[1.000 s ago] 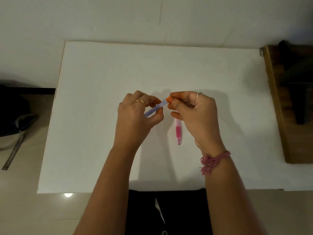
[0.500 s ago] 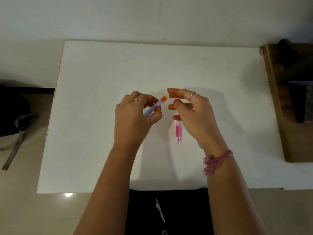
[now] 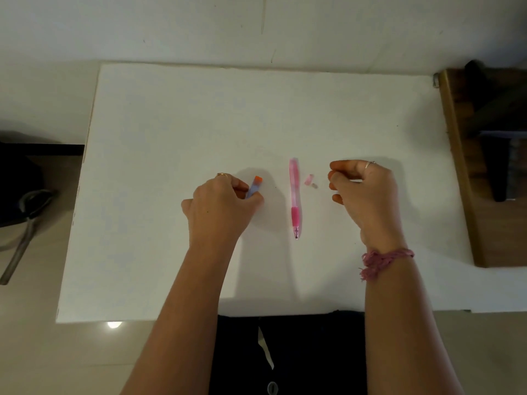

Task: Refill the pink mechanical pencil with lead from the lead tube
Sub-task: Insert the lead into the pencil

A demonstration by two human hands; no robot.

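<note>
The pink mechanical pencil lies on the white table between my hands, tip pointing toward me. Its small pink cap and a tiny grey eraser piece rest just right of its top end. My left hand sits low on the table, left of the pencil. It holds the blue lead tube, whose orange cap points away from me. My right hand hovers right of the cap pieces with its fingers loosely curled and apart. I see nothing in it.
A wooden shelf or bench adjoins the table's right edge. A dark bag with a grey strap lies on the floor at the left. The wall runs along the table's far edge.
My hands have parted from the middle. The left one carried the lead tube down and left to the table, and the right one moved right, uncovering the pencil and cap pieces.
</note>
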